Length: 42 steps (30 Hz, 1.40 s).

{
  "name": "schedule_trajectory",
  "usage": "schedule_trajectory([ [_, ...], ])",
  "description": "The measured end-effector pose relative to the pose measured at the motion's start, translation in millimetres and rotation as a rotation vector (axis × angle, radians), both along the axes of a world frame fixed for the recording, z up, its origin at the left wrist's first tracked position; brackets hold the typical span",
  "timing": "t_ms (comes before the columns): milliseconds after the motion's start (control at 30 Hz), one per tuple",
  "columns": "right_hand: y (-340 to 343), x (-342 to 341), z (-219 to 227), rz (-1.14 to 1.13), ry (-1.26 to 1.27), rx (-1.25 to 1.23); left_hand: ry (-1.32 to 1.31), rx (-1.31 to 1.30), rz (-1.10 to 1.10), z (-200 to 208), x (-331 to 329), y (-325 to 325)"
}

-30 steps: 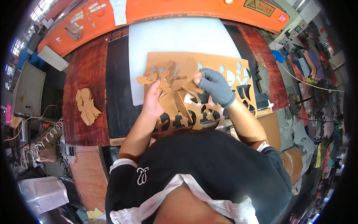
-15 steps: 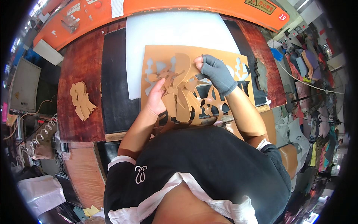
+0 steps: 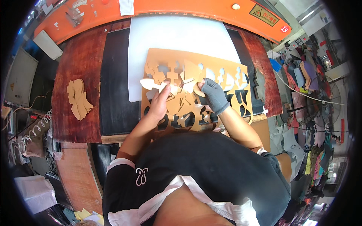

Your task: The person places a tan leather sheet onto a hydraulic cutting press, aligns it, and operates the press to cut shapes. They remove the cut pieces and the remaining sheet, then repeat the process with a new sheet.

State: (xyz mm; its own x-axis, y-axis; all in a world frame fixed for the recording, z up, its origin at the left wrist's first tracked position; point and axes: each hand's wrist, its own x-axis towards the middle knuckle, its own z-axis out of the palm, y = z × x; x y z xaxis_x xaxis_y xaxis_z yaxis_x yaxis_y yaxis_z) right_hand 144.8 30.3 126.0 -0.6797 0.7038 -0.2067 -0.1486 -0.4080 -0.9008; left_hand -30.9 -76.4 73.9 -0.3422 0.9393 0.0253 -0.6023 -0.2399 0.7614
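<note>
A tan sheet [image 3: 162, 55], punched with many shaped holes, lies in front of me, partly on a white board [image 3: 177, 34]. Over it is a loose bunch of tan cut-out pieces [image 3: 179, 104]. My left hand [image 3: 160, 103] is bare, its thumb and fingers closed on a pale, pointed cut-out piece [image 3: 149, 84] at the left of the bunch. My right hand [image 3: 215, 96], in a grey fingerless glove, pinches the edge of a curved tan cut-out piece [image 3: 198, 89]. Where the pieces overlap, I cannot tell how many each hand holds.
An orange machine beam [image 3: 207, 10] crosses the far side. On the reddish-brown table part at left lies a stack of tan cut-outs [image 3: 78, 100]. A dark scrap [image 3: 260, 84] rests at the right. Coloured material pieces [image 3: 301, 75] hang beyond the table's right edge.
My right hand has come down and slightly left, now at the bunch's right edge. The cut-out pieces have spread and shifted, and a pale pointed piece now shows at my left hand.
</note>
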Motion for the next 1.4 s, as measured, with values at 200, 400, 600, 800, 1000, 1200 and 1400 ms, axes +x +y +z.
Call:
schedule_trajectory([
  [200,-19.9,-7.4,16.0,-0.184,-0.2,0.342,0.069,-0.065,0.193,-6.3,6.9,1.7],
  [400,-32.1,1.4,26.1,-0.148,-0.053,1.1,-0.091,0.063,0.222,3.2,14.9,0.1],
  [600,-7.5,-8.7,12.6,-0.26,-0.175,0.334,-0.065,-0.159,0.162,18.6,20.8,-1.3],
  [800,-18.0,19.7,-3.6,-0.114,-0.225,0.614,-0.516,-0.198,-0.075,24.7,2.7,-1.8],
  [1000,-33.8,19.3,-7.4,0.087,-0.316,0.592,-0.568,-0.2,-0.043,27.5,-2.4,2.0],
  [1200,-40.4,11.3,5.5,0.033,-0.439,1.591,-0.549,-0.196,-0.032,26.8,-6.2,2.5],
  [1400,-38.8,4.3,9.6,0.124,-0.343,1.792,-0.459,-0.261,-0.024,26.9,-4.5,-2.1],
])
